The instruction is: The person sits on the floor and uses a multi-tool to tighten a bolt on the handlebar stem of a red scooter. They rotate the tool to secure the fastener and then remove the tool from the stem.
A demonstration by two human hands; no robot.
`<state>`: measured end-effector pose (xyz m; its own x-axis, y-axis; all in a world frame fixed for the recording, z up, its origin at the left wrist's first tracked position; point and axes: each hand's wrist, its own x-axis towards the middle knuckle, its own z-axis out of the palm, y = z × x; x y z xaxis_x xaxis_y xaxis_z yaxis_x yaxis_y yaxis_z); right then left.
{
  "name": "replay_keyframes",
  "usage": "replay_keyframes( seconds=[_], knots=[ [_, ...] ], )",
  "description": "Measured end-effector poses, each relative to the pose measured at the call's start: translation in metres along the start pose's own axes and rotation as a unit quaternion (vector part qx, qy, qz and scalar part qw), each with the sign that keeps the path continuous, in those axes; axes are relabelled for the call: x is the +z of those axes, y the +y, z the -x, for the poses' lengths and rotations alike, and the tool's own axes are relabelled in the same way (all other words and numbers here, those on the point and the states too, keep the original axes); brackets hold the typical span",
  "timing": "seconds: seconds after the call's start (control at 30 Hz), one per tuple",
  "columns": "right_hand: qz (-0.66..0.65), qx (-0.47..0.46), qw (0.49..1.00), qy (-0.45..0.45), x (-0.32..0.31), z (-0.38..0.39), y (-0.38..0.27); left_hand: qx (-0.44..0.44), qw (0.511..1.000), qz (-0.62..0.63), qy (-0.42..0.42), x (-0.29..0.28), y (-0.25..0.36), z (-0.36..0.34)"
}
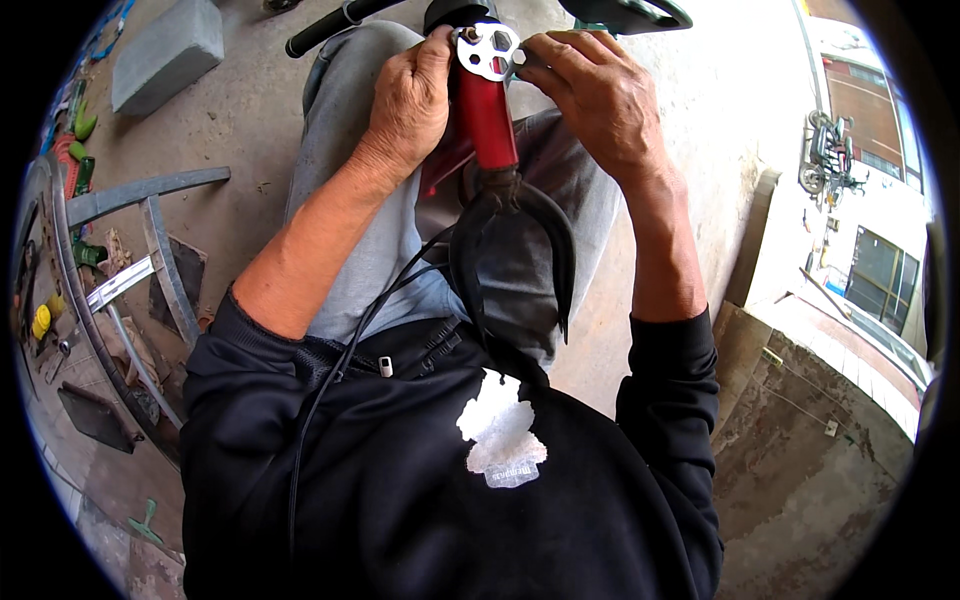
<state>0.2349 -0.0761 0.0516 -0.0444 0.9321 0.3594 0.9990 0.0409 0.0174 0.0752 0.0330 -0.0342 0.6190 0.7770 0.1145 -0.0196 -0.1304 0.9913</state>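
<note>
My right hand (600, 105) is closed on a flat silver wrench (490, 42) with several hexagonal holes, which sits at the top of a red bicycle head tube (485, 125). My left hand (410, 105) is closed at the left side of the same wrench and tube, its thumb by a small brass-coloured fitting. Below the tube hangs a black fork (555, 250) between my knees, with dark cables (400, 285) running down to the left. Black handlebar parts (318, 32) show at the top.
At the left are a grey block (165, 55), a bent metal frame (155, 230), green items and scattered tools on the concrete floor (245, 130). At the right are a low wall (775, 390), a parked motorbike (825, 160) beyond it and a building.
</note>
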Motion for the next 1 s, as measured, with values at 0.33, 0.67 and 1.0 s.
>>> replay_keyframes(
  seconds=[0.33, 0.67, 1.0],
  knots=[
    [-0.149, 0.185, 0.971, 0.000, -0.025, 0.018, -0.062, 0.104, 0.993, -0.059, -0.004, 0.001, -0.019, -0.006],
    [-0.189, 0.246, 0.951, -0.009, -0.024, 0.004, -0.086, 0.188, 0.942, -0.278, -0.002, -0.003, -0.029, -0.002],
    [-0.220, 0.296, 0.929, 0.021, -0.018, -0.007, -0.095, 0.022, 0.999, -0.002, -0.031, -0.004, -0.016, -0.003]
  ],
)
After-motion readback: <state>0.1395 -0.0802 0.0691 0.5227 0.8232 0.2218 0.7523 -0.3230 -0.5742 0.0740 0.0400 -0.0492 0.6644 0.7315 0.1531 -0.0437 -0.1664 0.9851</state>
